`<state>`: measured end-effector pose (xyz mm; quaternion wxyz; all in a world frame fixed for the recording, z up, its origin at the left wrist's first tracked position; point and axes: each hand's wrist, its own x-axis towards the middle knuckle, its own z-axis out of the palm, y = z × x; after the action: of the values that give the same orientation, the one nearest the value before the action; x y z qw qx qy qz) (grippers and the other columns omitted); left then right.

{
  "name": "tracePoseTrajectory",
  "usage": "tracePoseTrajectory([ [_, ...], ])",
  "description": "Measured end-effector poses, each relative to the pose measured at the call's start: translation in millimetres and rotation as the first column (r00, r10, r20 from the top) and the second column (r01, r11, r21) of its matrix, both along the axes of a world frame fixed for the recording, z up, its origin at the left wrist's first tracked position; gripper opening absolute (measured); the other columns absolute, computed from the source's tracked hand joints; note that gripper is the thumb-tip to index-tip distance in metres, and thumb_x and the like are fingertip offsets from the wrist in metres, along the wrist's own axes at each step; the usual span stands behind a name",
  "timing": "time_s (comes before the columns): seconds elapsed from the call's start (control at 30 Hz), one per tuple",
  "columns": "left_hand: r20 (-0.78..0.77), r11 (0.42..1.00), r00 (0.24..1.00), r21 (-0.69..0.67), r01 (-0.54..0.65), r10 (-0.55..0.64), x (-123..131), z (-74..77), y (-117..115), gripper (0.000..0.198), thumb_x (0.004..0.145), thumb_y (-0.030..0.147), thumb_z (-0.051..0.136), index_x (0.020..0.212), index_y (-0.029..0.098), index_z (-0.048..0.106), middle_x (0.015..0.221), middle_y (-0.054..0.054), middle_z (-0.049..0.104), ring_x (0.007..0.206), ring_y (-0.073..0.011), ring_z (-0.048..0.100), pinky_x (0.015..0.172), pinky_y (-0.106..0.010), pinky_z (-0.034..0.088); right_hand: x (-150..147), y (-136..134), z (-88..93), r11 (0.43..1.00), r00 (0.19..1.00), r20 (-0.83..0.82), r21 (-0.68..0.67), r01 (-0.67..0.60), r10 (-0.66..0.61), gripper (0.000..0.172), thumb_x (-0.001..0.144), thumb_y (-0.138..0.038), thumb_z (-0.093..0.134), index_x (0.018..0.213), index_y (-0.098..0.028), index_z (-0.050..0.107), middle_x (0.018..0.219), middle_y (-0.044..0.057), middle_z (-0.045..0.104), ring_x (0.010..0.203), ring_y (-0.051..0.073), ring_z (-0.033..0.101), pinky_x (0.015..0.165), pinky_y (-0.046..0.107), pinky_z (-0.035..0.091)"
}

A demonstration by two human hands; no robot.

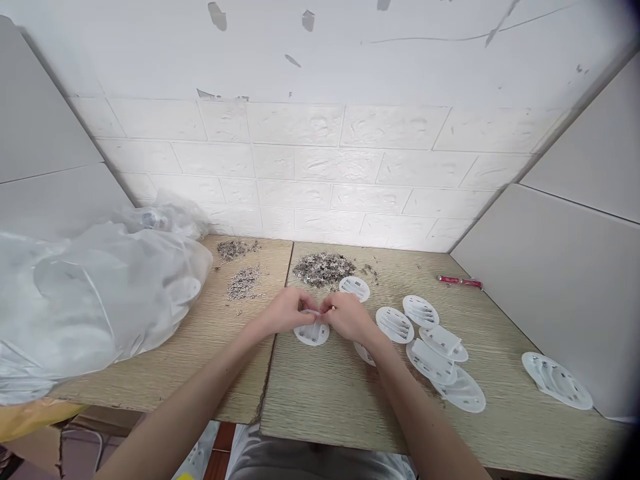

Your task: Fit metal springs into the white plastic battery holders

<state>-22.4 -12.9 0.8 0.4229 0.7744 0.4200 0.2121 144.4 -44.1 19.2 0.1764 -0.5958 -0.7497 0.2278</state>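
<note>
A round white plastic battery holder [312, 335] with slots and small metal pieces in it lies on the table in front of me. My left hand [289, 311] is closed at its upper left, thumb and fingertips on the rim. At its upper right, my right hand [349, 316] pinches with the fingertips close to the left thumb; whatever is between them is too small to make out. Just behind the hands is a heap of small metal pieces [324, 269]. Another white holder [355, 289] lies beside that heap, and one more is partly hidden under my right forearm.
Several white holders [395, 325] lie to the right, some overlapping, and a single one [557, 380] lies far right. A red pen-like object [460, 282] is near the right panel. Two smaller metal heaps [244, 283] and a large plastic bag [115, 287] are on the left.
</note>
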Motion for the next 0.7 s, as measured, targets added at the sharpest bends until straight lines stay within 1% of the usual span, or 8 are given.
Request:
tracePoseTrajectory([
  [0.1,0.003,1.0,1.0,-0.018,-0.003,0.003,0.3,0.2,0.3,0.016,0.067,0.024,0.061,0.075,0.015,0.072,0.072,-0.003,0.069,0.064,-0.0147,0.056,0.058,-0.026,0.041,-0.6,0.3,-0.1,1.0,1.0,0.01,0.006,0.01,-0.01,0.021,0.073,-0.011,0.056,0.053,-0.019,0.06,0.053,0.001,0.058,0.058,0.016,0.054,0.06,0.026,0.032],
  [0.2,0.01,0.999,1.0,-0.038,-0.004,0.004,0.3,-0.4,1.0,0.015,0.067,0.025,0.062,0.073,0.015,0.071,0.071,-0.003,0.068,0.064,-0.0145,0.055,0.057,-0.025,0.04,-1.6,1.1,-0.3,1.0,1.0,0.015,-0.006,0.026,-0.025,0.019,0.073,-0.012,0.057,0.056,-0.019,0.062,0.055,0.001,0.06,0.059,0.016,0.055,0.061,0.026,0.032],
  [0.4,-0.01,0.998,1.0,-0.058,-0.022,0.022,0.7,2.0,0.7,0.013,0.065,0.024,0.063,0.07,0.015,0.069,0.065,-0.001,0.064,0.058,-0.0126,0.051,0.052,-0.024,0.034,-3.7,1.1,4.2,0.995,0.999,0.015,-0.085,0.049,-0.048,0.017,0.071,-0.01,0.054,0.059,-0.017,0.063,0.065,0.004,0.066,0.065,0.017,0.058,0.065,0.027,0.034],
  [0.5,-0.016,0.998,0.999,-0.061,-0.03,0.029,1.3,2.3,0.3,0.01,0.065,0.023,0.063,0.069,0.015,0.068,0.063,0.0,0.063,0.058,-0.0125,0.051,0.052,-0.024,0.034,-2.6,1.5,4.2,0.995,0.999,-0.023,-0.1,0.032,-0.035,0.017,0.069,-0.008,0.053,0.058,-0.018,0.062,0.064,0.003,0.066,0.064,0.016,0.057,0.065,0.027,0.035],
  [0.6,-0.011,0.998,1.0,-0.064,-0.014,0.013,1.1,2.8,0.1,0.011,0.066,0.025,0.064,0.07,0.015,0.068,0.065,0.0,0.063,0.058,-0.0127,0.052,0.053,-0.024,0.036,0.2,3.2,0.6,0.994,0.997,-0.07,-0.107,0.034,-0.041,0.014,0.067,-0.01,0.055,0.057,-0.018,0.063,0.06,0.002,0.064,0.062,0.016,0.055,0.064,0.027,0.036],
  [0.67,0.03,0.997,1.0,-0.072,0.002,0.001,0.1,5.5,-0.4,0.014,0.069,0.028,0.065,0.073,0.015,0.068,0.068,-0.001,0.064,0.061,-0.0129,0.053,0.054,-0.024,0.038,3.1,5.1,-2.3,0.991,0.989,-0.13,-0.124,0.052,-0.068,0.011,0.066,-0.013,0.057,0.058,-0.018,0.064,0.058,0.002,0.062,0.061,0.016,0.054,0.063,0.027,0.036],
  [0.7,0.067,0.996,0.998,-0.087,0.007,-0.002,-0.7,7.7,-0.9,0.016,0.072,0.03,0.066,0.076,0.015,0.068,0.071,-0.002,0.065,0.063,-0.0131,0.055,0.056,-0.025,0.039,4.8,6.1,-3.3,0.989,0.978,-0.193,-0.136,0.058,-0.084,0.009,0.065,-0.016,0.059,0.059,-0.017,0.065,0.059,0.002,0.062,0.062,0.016,0.054,0.062,0.027,0.036],
])
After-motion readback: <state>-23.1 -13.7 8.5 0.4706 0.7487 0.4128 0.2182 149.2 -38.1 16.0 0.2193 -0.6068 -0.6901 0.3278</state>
